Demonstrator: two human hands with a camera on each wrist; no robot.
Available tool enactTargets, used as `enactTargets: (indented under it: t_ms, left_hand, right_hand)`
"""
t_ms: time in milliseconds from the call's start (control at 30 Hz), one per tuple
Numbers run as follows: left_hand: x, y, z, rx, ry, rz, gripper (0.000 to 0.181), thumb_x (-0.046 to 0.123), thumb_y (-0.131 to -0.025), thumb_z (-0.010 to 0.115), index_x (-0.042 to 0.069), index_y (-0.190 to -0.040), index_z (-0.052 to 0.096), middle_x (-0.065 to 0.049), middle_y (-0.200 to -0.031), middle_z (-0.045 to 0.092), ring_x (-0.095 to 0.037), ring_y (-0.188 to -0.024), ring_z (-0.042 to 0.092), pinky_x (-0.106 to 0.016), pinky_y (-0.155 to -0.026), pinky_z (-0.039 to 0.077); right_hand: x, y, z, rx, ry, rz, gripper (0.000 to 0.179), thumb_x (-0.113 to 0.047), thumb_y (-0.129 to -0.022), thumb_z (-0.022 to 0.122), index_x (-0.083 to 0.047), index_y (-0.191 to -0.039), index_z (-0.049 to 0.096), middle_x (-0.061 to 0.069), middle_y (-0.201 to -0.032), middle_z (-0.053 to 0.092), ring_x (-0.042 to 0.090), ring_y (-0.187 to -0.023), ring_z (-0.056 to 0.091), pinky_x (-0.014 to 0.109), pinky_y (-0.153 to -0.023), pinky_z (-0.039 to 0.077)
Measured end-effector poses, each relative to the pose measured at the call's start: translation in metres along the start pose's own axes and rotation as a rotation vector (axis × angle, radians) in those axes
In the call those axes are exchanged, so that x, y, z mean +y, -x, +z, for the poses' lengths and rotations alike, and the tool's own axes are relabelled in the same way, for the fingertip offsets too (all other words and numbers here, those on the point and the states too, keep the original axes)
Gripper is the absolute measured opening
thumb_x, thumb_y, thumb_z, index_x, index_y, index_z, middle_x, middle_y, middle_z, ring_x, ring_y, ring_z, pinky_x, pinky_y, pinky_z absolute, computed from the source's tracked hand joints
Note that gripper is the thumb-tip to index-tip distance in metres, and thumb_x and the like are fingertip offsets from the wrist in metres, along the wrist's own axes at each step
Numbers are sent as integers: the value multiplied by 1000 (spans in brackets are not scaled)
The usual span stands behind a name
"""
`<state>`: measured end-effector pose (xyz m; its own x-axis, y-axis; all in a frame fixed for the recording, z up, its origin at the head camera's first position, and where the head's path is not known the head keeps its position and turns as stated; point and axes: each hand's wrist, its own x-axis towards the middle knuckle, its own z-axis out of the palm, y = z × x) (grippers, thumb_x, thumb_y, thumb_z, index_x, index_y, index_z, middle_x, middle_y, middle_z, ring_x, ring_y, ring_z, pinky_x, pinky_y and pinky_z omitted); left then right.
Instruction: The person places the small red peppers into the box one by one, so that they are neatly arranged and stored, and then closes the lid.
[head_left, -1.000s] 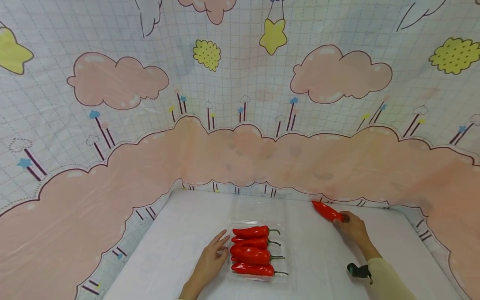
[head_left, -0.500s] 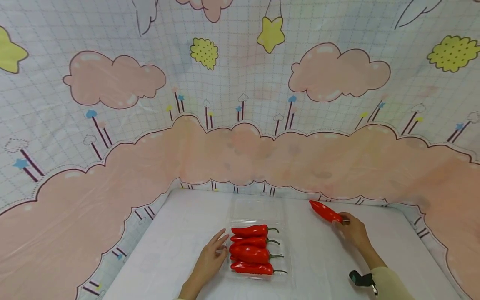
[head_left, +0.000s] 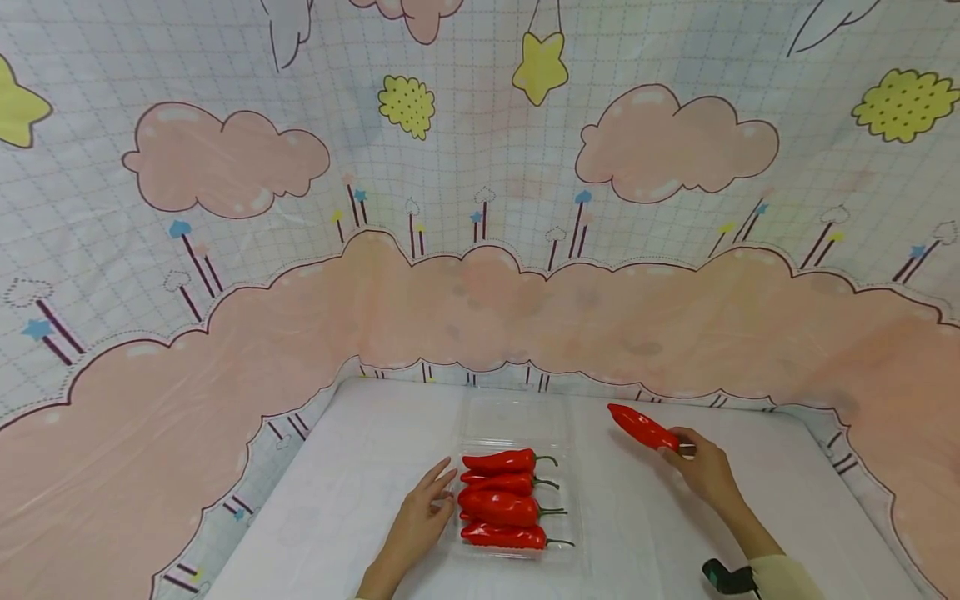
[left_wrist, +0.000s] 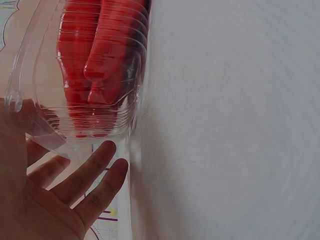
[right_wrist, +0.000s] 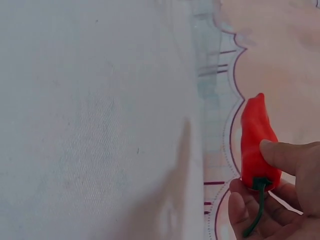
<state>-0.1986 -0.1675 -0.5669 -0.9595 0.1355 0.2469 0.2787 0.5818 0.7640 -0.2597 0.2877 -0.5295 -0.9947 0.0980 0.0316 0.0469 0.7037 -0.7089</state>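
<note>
My right hand pinches a red chili pepper near its stem end, over the right side of the table. In the right wrist view the pepper lies between thumb and fingers, its green stem hanging over them. A clear plastic box holds several red peppers in a stack of rows, stems to the right. At the box's left edge rests my left hand, fingers spread and loosely straight. The left wrist view shows this hand at the box's corner, part of it seen through the plastic.
The box's clear lid lies folded back behind it on the white table. A patterned cloth hangs behind the table. By the right sleeve sits a small dark device.
My right hand has brought the pepper slightly left and toward me. The left hand stays at the box. The peppers in the box have not moved.
</note>
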Motion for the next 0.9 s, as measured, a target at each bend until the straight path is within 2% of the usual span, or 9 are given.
enactTargets:
  t_ms: [167,333,700,900]
  left_hand:
    - [2,1,0,1,-9,-2,45,7,-91,60,4,-136,58,-8,-152,46,-19,-101,69,-21,-81,59]
    - [2,0,0,8,-14,10,45,5,-91,61,3,-136,58,-11,-151,46,-20,-101,69,-24,-81,60]
    - [3,0,0,10,-9,12,45,4,-90,61,2,-135,58,-11,-151,46,-21,-100,70,-22,-81,59]
    - [4,0,0,8,-3,12,45,3,-90,61,1,-135,57,-12,-152,45,-22,-101,70,-23,-81,59]
  right_hand:
    - [-4,9,-1,7,-5,-16,58,-30,-93,66,1,-138,47,32,-130,56,47,-114,56,45,-79,61]
    - [-10,19,-2,15,-25,-21,57,-28,-92,68,-1,-138,48,31,-129,57,46,-113,58,45,-80,61]
    - [-25,34,-2,39,-52,-62,55,-28,-91,70,-4,-136,52,27,-126,62,39,-106,64,44,-83,60]
    - [-33,43,-2,37,-71,-78,53,-27,-89,71,-6,-134,54,24,-124,64,36,-104,66,39,-81,61]
